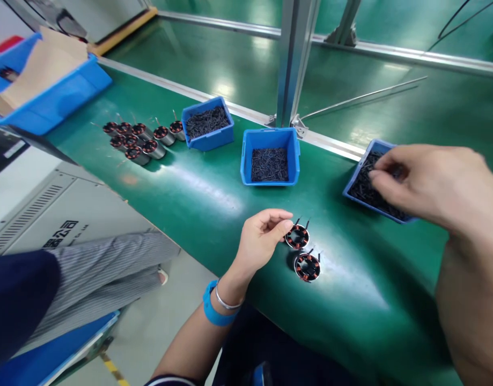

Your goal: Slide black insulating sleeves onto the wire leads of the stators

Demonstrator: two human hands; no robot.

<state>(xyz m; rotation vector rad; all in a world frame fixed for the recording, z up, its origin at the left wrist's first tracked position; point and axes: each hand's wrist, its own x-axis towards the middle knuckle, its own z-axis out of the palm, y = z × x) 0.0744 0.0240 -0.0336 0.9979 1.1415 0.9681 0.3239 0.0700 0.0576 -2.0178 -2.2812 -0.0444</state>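
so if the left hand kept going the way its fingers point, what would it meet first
Most likely the nearer wound stator: the left hand points right with its fingertips at that stator's rim, possibly touching already. A second stator lies just below that line. Depth is hard to judge.

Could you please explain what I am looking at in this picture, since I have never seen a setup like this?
There is no machine at work here: a person works with two bare hands, and the single picture comes from a camera worn on their head, looking down at a green work surface.

The left hand pinches a small round part wound with copper coils; a second such coil part lies just beside it. The right hand reaches into a blue bin on the right that holds thin dark pins.

Two more blue bins with the same dark pins sit further back, a middle bin and a left bin. Next to the left bin stands a cluster of similar coil parts. A large blue crate lies at the far left.
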